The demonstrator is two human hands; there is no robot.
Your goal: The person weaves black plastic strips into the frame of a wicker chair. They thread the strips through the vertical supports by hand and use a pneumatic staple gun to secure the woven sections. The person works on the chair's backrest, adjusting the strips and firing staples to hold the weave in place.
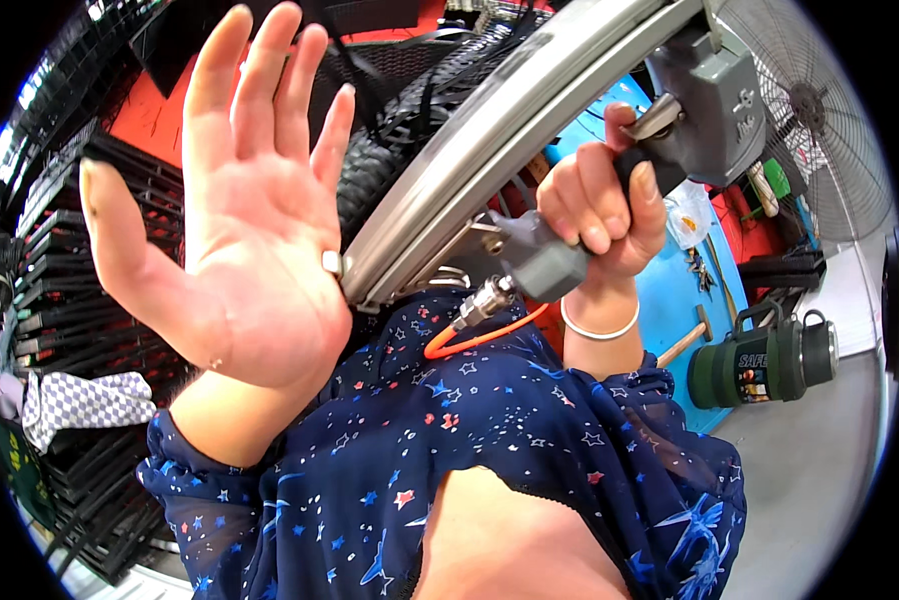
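My right hand (601, 205) is closed around the grip of a grey pneumatic staple gun or nailer (724, 110), its index finger by the metal trigger. From the tool a long silver magazine (489, 140) slants down toward my body. A metal air coupling (484, 302) joins the grip's end to an orange hose (459, 348), which curves in front of my dark blue star-patterned top. My left hand (254, 240) is raised beside the magazine's low end, palm up to view, fingers spread and holding nothing.
Stacked black frames (99, 280) fill the left, with a checkered cloth (89, 405) on them. Black woven material (369, 180) lies behind the tool. At right are a blue tabletop (669, 290), a wooden-handled hammer (681, 343), a dark green jug (734, 365) and a large fan (819, 100).
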